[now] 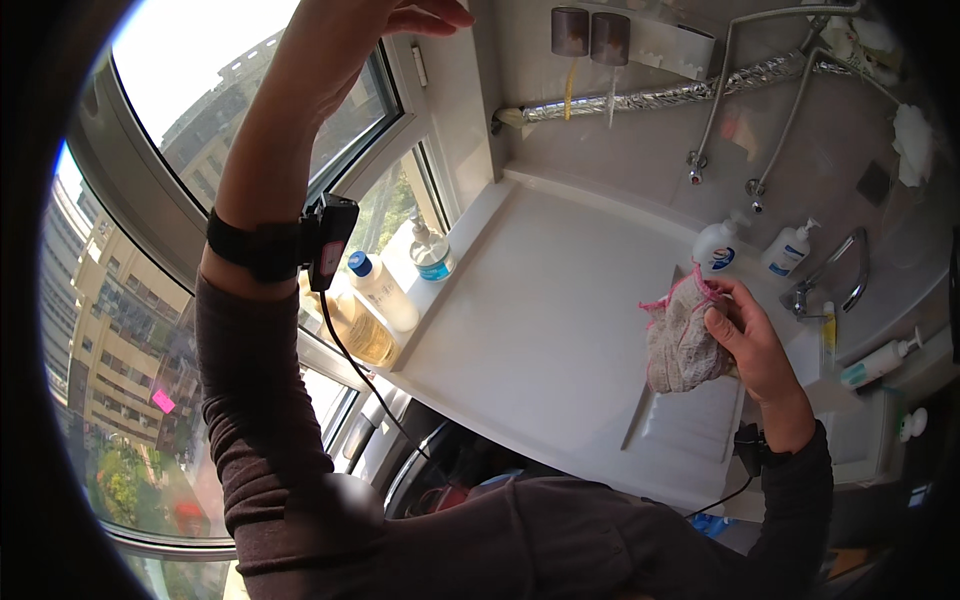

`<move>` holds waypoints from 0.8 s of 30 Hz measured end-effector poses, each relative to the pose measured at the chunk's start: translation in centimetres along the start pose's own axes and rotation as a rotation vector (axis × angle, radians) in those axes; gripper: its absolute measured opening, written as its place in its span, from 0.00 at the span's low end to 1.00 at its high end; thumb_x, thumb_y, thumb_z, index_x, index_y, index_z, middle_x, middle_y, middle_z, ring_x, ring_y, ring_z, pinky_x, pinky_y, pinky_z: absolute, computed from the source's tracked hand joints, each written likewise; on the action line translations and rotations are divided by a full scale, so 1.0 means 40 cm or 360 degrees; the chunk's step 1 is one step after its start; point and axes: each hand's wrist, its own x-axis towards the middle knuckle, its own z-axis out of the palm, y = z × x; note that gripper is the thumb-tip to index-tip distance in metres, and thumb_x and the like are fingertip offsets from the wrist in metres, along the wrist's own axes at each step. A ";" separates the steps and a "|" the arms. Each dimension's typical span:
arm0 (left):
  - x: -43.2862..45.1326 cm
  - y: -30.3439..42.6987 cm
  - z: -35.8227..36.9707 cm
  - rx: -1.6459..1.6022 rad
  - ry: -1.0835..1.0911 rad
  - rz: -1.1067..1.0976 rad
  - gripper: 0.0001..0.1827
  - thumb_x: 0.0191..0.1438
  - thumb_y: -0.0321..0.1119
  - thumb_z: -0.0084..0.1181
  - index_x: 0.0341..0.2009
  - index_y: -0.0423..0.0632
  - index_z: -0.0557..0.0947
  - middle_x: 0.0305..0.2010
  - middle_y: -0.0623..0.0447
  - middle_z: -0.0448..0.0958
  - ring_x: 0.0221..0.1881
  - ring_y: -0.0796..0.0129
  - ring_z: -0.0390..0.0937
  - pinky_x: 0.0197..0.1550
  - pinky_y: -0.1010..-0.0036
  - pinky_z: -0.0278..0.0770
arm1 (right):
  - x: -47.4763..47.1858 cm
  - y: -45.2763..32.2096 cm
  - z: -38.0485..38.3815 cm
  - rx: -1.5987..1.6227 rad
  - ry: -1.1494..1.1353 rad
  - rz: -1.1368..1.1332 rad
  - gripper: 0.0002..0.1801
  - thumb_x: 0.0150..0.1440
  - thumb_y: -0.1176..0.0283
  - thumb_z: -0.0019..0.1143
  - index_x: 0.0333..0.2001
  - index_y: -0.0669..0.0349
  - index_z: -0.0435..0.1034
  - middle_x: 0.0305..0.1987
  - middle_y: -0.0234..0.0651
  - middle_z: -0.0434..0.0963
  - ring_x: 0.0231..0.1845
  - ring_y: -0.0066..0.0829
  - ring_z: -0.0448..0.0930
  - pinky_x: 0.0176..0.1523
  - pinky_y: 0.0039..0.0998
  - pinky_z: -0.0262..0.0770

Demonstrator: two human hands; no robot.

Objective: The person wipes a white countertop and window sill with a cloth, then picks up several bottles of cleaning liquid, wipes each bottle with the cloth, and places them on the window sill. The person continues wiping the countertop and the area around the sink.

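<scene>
My right hand [746, 341] grips a crumpled grey-white cloth [684, 341] with pink stitched edging. It holds the cloth above the ribbed washboard part [686, 427] of a white counter [540, 300]. My left hand [356, 30] is raised high beside the window, at the top edge of the view. Some of its fingers show stretched to the right; the rest is cut off, so whether it holds anything is hidden. A black strap with a small device [330, 240] sits on my left forearm.
A clear pump bottle [431, 251], a blue-capped bottle [382, 292] and an amber bottle [360, 334] line the windowsill. White pump bottles [716, 244] stand near a chrome faucet [847, 270]. Two cups [570, 31] hang on the wall above a foil-wrapped pipe [622, 103]. A black cable [375, 390] trails from the left-arm device.
</scene>
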 end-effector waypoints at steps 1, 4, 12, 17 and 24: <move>0.026 0.005 0.015 -0.0052 -0.0033 0.0066 0.17 0.63 0.45 0.51 0.37 0.44 0.81 0.36 0.49 0.81 0.33 0.67 0.80 0.40 0.74 0.79 | 0.004 -0.028 -0.018 -0.0074 0.0053 -0.0046 0.24 0.64 0.62 0.53 0.59 0.61 0.61 0.49 0.32 0.73 0.50 0.19 0.71 0.56 0.23 0.66; 0.098 0.005 0.051 -0.0183 -0.0037 0.0217 0.17 0.63 0.44 0.51 0.36 0.42 0.81 0.36 0.50 0.81 0.33 0.68 0.80 0.39 0.75 0.78 | 0.022 -0.132 -0.064 -0.0195 0.0193 -0.0145 0.23 0.64 0.63 0.52 0.59 0.62 0.61 0.50 0.32 0.74 0.50 0.19 0.72 0.56 0.23 0.67; 0.014 -0.172 0.157 -0.0715 0.0020 0.0255 0.16 0.65 0.41 0.49 0.40 0.41 0.81 0.40 0.48 0.82 0.34 0.68 0.82 0.41 0.75 0.80 | 0.147 -0.399 -0.090 -0.0429 0.0435 -0.0515 0.22 0.63 0.62 0.52 0.57 0.62 0.64 0.52 0.33 0.74 0.53 0.20 0.73 0.57 0.24 0.67; -0.110 -0.261 0.176 -0.1086 0.0081 -0.0182 0.15 0.64 0.40 0.48 0.38 0.40 0.80 0.38 0.48 0.81 0.33 0.70 0.80 0.40 0.75 0.78 | 0.297 -0.413 -0.039 -0.0670 0.0385 -0.0548 0.25 0.61 0.62 0.57 0.58 0.61 0.64 0.50 0.32 0.75 0.51 0.19 0.74 0.55 0.23 0.68; -0.244 -0.382 0.180 -0.0956 0.0078 -0.0560 0.14 0.64 0.40 0.52 0.36 0.41 0.79 0.34 0.55 0.80 0.33 0.75 0.78 0.38 0.78 0.77 | 0.552 -0.322 0.041 -0.0885 0.0297 -0.0359 0.22 0.58 0.66 0.61 0.54 0.62 0.66 0.43 0.34 0.77 0.44 0.23 0.76 0.48 0.27 0.72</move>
